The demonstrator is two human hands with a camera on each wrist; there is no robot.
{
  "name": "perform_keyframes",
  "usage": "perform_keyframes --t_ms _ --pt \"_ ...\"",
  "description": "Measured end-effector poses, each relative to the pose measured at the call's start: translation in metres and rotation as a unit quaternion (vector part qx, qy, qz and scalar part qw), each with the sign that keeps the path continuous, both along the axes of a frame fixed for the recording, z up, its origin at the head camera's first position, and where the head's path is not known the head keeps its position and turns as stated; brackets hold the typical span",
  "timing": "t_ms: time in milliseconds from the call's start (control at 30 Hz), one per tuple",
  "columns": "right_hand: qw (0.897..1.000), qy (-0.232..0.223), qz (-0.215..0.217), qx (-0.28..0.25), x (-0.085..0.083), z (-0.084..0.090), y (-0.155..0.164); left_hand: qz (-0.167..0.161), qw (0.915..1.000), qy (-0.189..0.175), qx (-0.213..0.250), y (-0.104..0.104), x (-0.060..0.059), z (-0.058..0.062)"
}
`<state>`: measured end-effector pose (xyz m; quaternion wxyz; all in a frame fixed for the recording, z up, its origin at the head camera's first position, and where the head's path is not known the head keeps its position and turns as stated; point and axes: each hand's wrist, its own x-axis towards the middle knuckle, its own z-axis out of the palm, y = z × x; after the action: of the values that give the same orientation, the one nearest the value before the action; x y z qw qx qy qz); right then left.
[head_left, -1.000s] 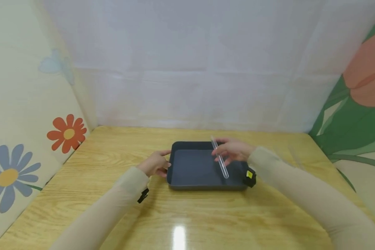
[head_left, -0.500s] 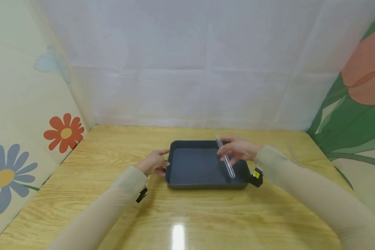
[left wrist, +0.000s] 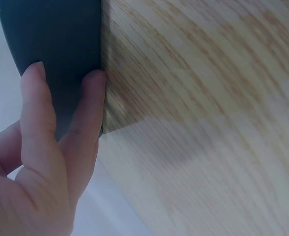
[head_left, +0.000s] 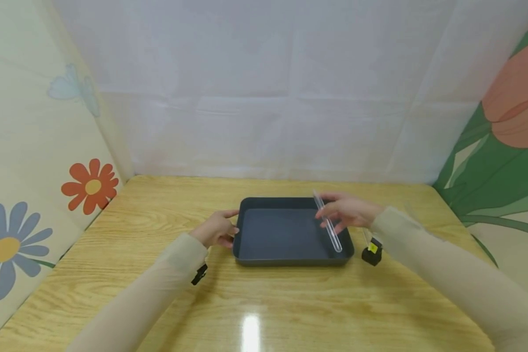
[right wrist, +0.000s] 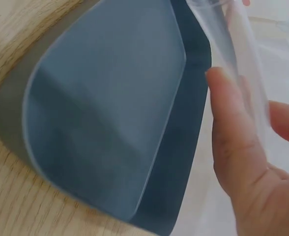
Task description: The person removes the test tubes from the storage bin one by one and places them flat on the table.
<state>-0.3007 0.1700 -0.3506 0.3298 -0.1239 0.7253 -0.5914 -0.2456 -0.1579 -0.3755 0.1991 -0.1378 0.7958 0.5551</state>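
Tube (head_left: 327, 222) shifted right, in right hand (head_left: 347, 211)

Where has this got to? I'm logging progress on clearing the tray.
Done: the tray is bare inside. In hand: the right hand pinches a tube above the tray's right edge; the left hand holds its left rim. Left: setting the tube down.
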Motion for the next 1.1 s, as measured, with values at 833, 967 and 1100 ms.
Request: perform_keyframes --t_ms 833,967,1100 --pt "1.0 0.002 -0.005 0.029 0.014 -0.002 0.032 0.003 1.0 -0.003 0.0 0.0 -0.002 0.0" --pt "1.0 0.001 -0.004 0.028 0.017 -0.002 0.035 0.003 1.0 -0.006 -0.002 0.0 -0.002 0.0" --pt "1.0 0.002 -0.007 0.023 0.017 -0.003 0.039 0.002 1.0 -0.004 -0.001 0.0 -0.003 -0.002"
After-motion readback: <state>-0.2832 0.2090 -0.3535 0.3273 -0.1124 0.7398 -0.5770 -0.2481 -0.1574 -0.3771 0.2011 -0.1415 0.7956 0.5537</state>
